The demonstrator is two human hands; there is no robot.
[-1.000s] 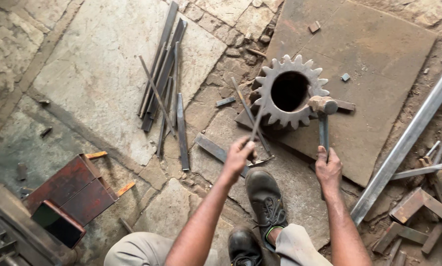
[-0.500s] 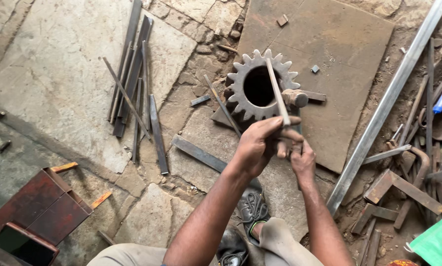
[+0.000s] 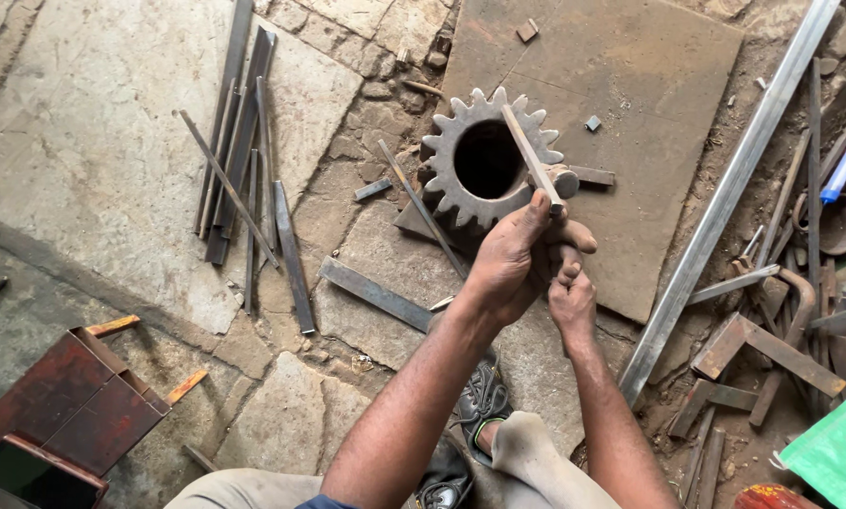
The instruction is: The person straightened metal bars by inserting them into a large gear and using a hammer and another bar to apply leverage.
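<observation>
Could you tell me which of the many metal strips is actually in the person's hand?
The short pale flat metal strip slanting across the toothed gear's bore, pinched by the left hand; the others lie on the ground.

Stone floor (image 3: 93, 141) — steel plate (image 3: 649, 85), flat bars (image 3: 244, 141), long angle iron (image 3: 725, 203).

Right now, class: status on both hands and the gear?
Left hand holds thin metal strip over toothed gear. Right hand grips hammer handle. Nothing in the way.

View: single head-worn camera.
Facing: steeply down onto the stone-paved floor (image 3: 93, 170).
Nearness: arm's length above the person's own forearms.
</observation>
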